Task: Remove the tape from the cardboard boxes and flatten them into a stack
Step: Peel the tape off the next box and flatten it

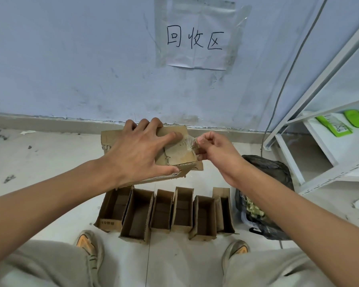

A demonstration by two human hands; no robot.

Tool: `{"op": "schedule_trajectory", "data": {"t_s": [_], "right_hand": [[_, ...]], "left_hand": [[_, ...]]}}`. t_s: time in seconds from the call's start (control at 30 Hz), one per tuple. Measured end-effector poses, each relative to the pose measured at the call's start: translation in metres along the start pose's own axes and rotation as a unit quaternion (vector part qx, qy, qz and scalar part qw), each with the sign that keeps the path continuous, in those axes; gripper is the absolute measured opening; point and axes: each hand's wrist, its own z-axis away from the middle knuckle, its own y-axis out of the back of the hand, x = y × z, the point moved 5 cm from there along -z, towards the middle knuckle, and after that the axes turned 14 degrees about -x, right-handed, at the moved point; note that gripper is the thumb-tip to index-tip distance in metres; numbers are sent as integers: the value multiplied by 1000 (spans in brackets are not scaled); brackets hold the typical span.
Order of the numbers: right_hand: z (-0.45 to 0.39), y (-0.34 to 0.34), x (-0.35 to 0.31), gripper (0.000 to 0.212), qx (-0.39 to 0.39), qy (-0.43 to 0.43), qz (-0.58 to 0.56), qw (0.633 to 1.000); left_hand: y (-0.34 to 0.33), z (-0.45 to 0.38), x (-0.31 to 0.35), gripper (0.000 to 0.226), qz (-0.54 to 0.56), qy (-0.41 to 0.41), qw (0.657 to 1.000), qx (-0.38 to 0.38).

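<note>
A small brown cardboard box (180, 157) is held above the floor near the wall. My left hand (139, 150) grips it from above, fingers curled over its far edge and thumb at its near corner. My right hand (210, 149) pinches a strip of clear tape (192, 142) that stretches from the box's top face to the right. Behind the box lies a flattened cardboard sheet (107, 139) on the floor. Below my hands stands a row of several open cardboard boxes (166, 212), side by side.
A black plastic bag (263, 195) with scraps inside sits to the right of the row. A white metal shelf (319, 146) with green packets stands at far right. The wall carries a taped paper sign (195, 38). My shoes (87, 247) are near the boxes.
</note>
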Motion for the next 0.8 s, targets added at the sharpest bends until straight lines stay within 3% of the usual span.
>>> {"op": "schedule_trajectory", "data": {"t_s": [0.17,0.23,0.47,0.57,0.67,0.73,0.8], "right_hand": [[11,2,-24,11,76,94,162,979],[13,0,-26,11,69,104,144,982],[21,-15,-33,16,56,194,326,924],[15,-12,-25,19,57,150,288,944],[10,-5,-14,17,50,69,141,986],[9,-1,-9,8,52,23,86,995],[9,-1,-6,11,45,5,91,995]], "left_hand": [[0,-2,0,83,-29,-3,1000,5],[0,-2,0,84,-36,-6,999,3],[2,0,2,85,-52,-1,999,1],[5,1,1,85,-51,5,999,2],[6,2,1,84,-39,4,999,12],[6,2,2,85,-37,2,999,13],[5,2,3,85,-43,1,999,10]]}}
